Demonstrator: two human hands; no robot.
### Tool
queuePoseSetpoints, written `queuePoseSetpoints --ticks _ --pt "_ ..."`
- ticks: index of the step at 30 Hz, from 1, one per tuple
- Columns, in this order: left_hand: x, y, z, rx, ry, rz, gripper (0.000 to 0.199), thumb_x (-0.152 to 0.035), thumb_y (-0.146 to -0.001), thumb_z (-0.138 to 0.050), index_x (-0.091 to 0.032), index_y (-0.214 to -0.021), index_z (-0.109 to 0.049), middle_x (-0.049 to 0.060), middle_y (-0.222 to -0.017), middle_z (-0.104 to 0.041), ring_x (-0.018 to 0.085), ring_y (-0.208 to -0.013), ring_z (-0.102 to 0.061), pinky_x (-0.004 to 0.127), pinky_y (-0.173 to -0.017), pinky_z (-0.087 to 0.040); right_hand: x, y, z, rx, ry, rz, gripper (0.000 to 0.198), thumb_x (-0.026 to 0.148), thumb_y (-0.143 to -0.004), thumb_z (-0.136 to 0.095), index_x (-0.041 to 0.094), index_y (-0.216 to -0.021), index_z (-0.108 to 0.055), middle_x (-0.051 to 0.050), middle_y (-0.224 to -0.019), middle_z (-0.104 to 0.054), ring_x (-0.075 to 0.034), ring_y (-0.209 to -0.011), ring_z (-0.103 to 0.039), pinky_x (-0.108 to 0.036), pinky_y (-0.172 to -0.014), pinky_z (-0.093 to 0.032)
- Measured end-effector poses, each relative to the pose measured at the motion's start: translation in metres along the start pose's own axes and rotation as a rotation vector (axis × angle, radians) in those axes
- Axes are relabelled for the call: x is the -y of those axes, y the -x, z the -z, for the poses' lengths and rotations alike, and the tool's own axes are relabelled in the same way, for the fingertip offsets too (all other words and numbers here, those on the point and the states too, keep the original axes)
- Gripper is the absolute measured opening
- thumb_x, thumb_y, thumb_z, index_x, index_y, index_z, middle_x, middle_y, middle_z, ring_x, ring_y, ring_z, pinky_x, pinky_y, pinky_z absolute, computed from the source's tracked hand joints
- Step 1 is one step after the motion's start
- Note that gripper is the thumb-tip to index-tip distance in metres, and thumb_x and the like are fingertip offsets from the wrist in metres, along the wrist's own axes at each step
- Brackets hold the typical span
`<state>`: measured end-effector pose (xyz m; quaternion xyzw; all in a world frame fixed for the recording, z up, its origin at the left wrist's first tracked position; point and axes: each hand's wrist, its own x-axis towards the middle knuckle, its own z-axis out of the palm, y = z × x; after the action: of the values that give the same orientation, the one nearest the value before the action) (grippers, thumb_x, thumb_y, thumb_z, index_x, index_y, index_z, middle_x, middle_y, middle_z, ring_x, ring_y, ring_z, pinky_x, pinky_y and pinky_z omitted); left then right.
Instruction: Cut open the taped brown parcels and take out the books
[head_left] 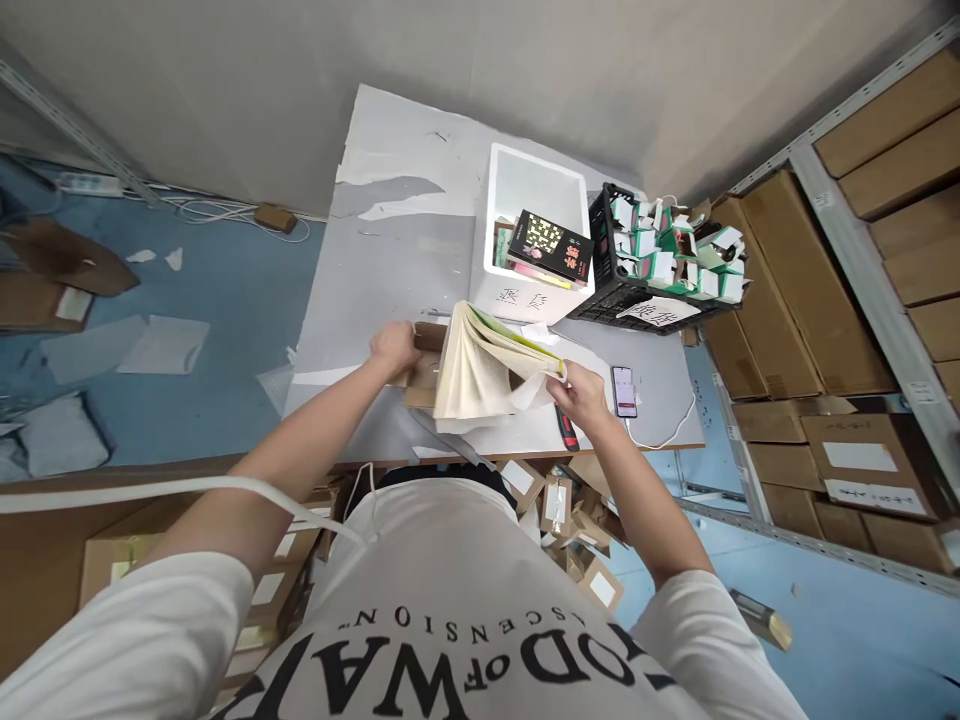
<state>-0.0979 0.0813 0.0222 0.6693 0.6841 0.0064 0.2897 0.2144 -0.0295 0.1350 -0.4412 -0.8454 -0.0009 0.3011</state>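
A thick book is held open over the middle of the grey table. Its pages are fanned out and its cover is pointed up, so the pages can be seen from the side. The edge of the pages is pinched by the right hand, with the fingers closed on the paper. A flat brown cardboard piece is lying under the book, and it is gripped at its edge by the left hand, so it is kept from sliding. A phone on a white cable is laid just beside the right hand. Behind the book, a white foam box is filled with more books. A black crate of small boxes is set beside it.
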Motion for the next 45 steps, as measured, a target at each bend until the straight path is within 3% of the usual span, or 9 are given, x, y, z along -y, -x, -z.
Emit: queuePoseSetpoints --ticks 3,7,15,19,23,28,31,35,45 --pt "0.0 0.006 0.017 -0.295 -0.038 0.058 0.054 -0.036 -0.079 -0.062 -0.005 -0.121 -0.051 0.023 -0.131 -0.049 0.039 -0.128 -0.038 0.058 -0.1 -0.031 0.0 -0.001 0.007 -0.006 0.021 0.025 0.019 0.016 -0.087 -0.048 0.02 -0.102 -0.06 -0.004 -0.076 -0.067 -0.015 -0.068 -0.064 -0.024 -0.062 -0.051" --pt "-0.024 0.052 0.024 -0.524 0.221 -0.168 0.058 -0.049 -0.087 -0.047 -0.012 -0.131 -0.047 0.017 -0.151 -0.028 0.036 -0.142 -0.013 0.059 -0.111 -0.012 -0.001 0.0 0.011 0.011 -0.074 0.045 0.02 0.019 -0.088 -0.05 0.019 -0.105 -0.062 -0.007 -0.085 -0.07 -0.017 -0.079 -0.068 -0.026 -0.07 -0.056" --pt "-0.07 0.162 0.008 0.138 1.244 -0.243 0.087 -0.082 -0.077 -0.023 -0.015 -0.117 -0.061 0.015 -0.11 -0.067 0.037 -0.124 -0.047 0.05 -0.096 -0.043 0.023 -0.02 0.041 0.154 -0.781 -0.326 0.019 0.033 -0.072 -0.076 0.026 -0.088 -0.069 -0.005 -0.101 -0.072 -0.024 -0.105 -0.065 -0.048 -0.104 -0.047" --pt "-0.082 0.18 0.017 0.097 1.301 -0.259 0.079 -0.073 -0.08 -0.039 -0.014 -0.131 -0.051 0.014 -0.114 -0.065 0.037 -0.127 -0.044 0.053 -0.099 -0.04 0.043 -0.012 0.047 0.267 -1.002 -0.388 0.019 0.029 -0.065 -0.081 0.029 -0.078 -0.067 -0.002 -0.096 -0.073 -0.024 -0.106 -0.065 -0.053 -0.11 -0.036" --pt "-0.095 0.195 0.017 0.022 1.419 -0.283 0.07 -0.058 -0.079 -0.042 -0.013 -0.132 -0.05 0.013 -0.123 -0.062 0.04 -0.125 -0.046 0.058 -0.1 -0.04 0.048 0.024 0.039 0.229 -0.846 -0.294 0.015 0.028 -0.073 -0.074 0.03 -0.087 -0.068 -0.004 -0.11 -0.07 -0.025 -0.119 -0.057 -0.057 -0.113 -0.027" --pt "-0.106 0.209 0.008 -0.034 1.561 -0.313 0.07 -0.05 -0.071 -0.042 -0.016 -0.131 -0.051 0.009 -0.124 -0.062 0.04 -0.127 -0.044 0.057 -0.099 -0.043 0.053 0.071 0.01 -0.267 -0.652 -0.5 0.041 0.036 -0.077 -0.063 0.029 -0.117 -0.057 -0.009 -0.144 -0.042 -0.029 -0.141 -0.029 -0.058 -0.111 -0.026" --pt "-0.11 0.212 0.006 -0.042 1.545 -0.274 0.072 -0.052 -0.071 -0.039 -0.017 -0.133 -0.048 0.008 -0.125 -0.062 0.038 -0.128 -0.043 0.054 -0.099 -0.045 0.066 0.079 -0.006 -0.562 -0.791 -0.799 0.043 0.038 -0.082 -0.053 0.028 -0.123 -0.049 -0.01 -0.135 -0.048 -0.024 -0.123 -0.05 -0.049 -0.099 -0.044" --pt "-0.119 0.212 0.001 0.013 1.593 -0.23 0.07 -0.049 -0.074 -0.038 -0.018 -0.136 -0.045 0.007 -0.128 -0.06 0.035 -0.125 -0.048 0.052 -0.099 -0.046 0.087 0.068 -0.008 -0.462 -1.129 -0.911 0.03 0.04 -0.077 -0.063 0.025 -0.102 -0.056 -0.006 -0.104 -0.065 -0.02 -0.094 -0.063 -0.038 -0.084 -0.052" --pt "-0.112 0.213 -0.023 0.229 1.585 -0.244 0.078 -0.04 -0.051 -0.084 -0.023 -0.122 -0.057 0.01 -0.111 -0.069 0.032 -0.113 -0.059 0.046 -0.097 -0.047 0.073 0.063 0.015 -0.444 -1.359 -0.928 0.053 0.049 -0.07 -0.071 0.026 -0.112 -0.05 -0.006 -0.114 -0.065 -0.022 -0.103 -0.063 -0.037 -0.087 -0.053"
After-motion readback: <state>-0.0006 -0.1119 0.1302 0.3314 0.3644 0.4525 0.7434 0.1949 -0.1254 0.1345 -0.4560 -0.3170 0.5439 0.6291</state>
